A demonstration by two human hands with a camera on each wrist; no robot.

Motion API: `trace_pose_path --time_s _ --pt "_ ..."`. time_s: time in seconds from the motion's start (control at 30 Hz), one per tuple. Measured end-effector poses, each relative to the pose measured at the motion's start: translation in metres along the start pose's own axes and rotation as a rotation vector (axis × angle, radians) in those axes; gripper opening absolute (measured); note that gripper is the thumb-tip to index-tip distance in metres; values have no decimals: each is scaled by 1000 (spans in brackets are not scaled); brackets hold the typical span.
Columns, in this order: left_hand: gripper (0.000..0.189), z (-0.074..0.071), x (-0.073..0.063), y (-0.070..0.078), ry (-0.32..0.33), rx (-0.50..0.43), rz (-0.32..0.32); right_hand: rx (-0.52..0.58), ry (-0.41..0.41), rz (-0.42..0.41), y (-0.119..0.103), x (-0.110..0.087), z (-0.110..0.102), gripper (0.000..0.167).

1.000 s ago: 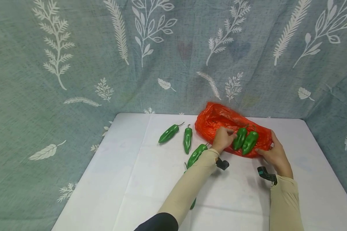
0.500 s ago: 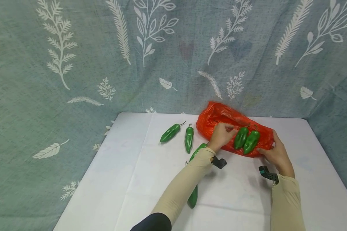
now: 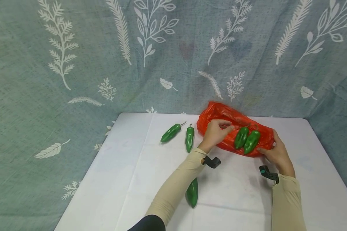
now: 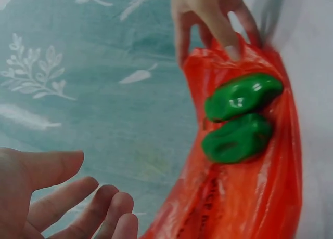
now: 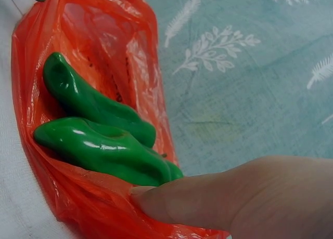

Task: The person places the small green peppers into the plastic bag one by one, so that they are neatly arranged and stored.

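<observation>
Fingers on the left hand [image 3: 215, 132]: loosely parted, thumb well away from the rest, nothing between them. They hung over the left part of the red bag [image 3: 203, 120]; couldn't tell if they touched it. Right hand [image 3: 278, 156]: fingers curled at the bag's right end, thumb [image 5: 203, 200] on the near edge, gripping plastic only. Two green peppers [image 3: 252, 142] lay in the bag, side by side, right of the left fingertips and just beside the right thumb. Loose on the white cloth [image 3: 237, 195]: one pepper [image 3: 189, 139] left of the left fingers, another pepper [image 3: 170, 133] farther left, a third pepper [image 3: 192, 194] behind them, partly covered by the left sleeve [image 3: 172, 189].

Technique, my read: the right pinch had to steady the rim without pulling, since thin plastic looked likely to slide and roll glossy peppers. Left fingertips needed clearance from the plastic to avoid snagging. Their gap looked wide enough for a pepper's body. Sleeve height mattered too: third pepper looked easy to knock.
</observation>
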State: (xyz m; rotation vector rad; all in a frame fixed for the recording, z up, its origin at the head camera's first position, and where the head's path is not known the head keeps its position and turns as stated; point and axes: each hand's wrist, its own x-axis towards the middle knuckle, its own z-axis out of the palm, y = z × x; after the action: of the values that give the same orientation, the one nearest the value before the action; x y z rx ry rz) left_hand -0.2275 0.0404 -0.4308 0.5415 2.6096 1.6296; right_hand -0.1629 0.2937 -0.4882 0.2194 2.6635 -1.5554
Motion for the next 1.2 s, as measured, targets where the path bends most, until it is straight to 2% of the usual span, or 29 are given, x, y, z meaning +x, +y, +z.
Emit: trace_pose_path --time_s 0.33,0.57,0.77,1.0,1.2 --pt "29 -31 -18 4 43 -68 12 0 13 -14 1 2 2 108" --pt "33 -54 -35 -3 72 -141 -9 -4 14 -12 2 0 3 108" --pt "30 -74 -48 -9 110 -165 4 -7 17 -8 4 -1 4 108" --pt "28 -103 -69 -13 197 -230 21 13 8 47 6 0 5 108" --pt "25 -130 -82 -17 303 -263 49 -11 10 -5 4 2 2 106"
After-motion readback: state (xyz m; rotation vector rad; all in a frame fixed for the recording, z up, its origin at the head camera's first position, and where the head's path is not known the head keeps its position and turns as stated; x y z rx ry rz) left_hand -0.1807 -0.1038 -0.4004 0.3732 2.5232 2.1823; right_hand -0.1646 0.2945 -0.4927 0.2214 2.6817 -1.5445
